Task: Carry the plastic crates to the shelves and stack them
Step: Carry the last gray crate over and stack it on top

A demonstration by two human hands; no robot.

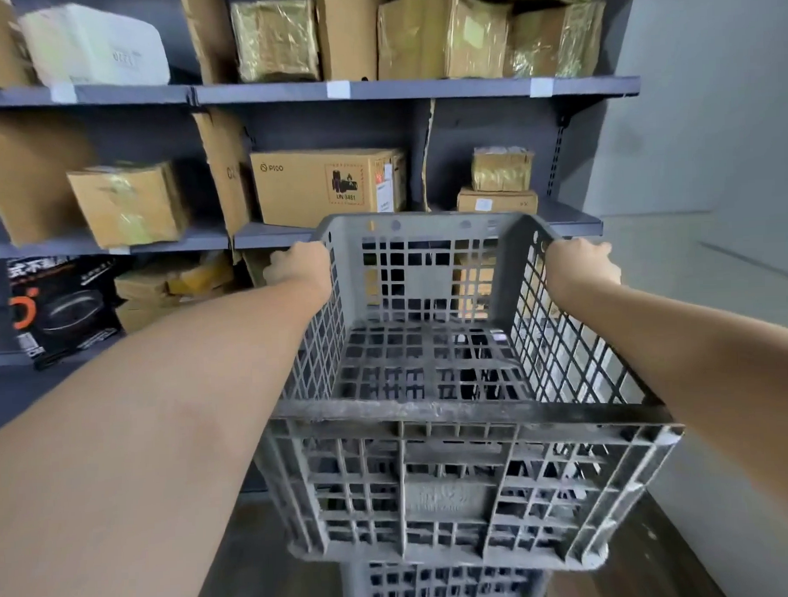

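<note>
While we hold the grey crate [449, 385] by its far corners, left hand [299, 268] and right hand [581, 265] clamped on, it sits atop another crate [447, 584] beside the shelves [376, 90]; releasing remains.

Both my arms reach forward, bare to the elbow and nearly straight, angling inward toward each other. My left hand [299, 268] curls over the top edge of the crate's [443, 475] left wall near its far corner, fingers hidden on the outer side. My right hand [581, 267] clasps the right wall's top edge opposite, knuckles up, wrist slightly bent, fingers wrapped outward.
</note>
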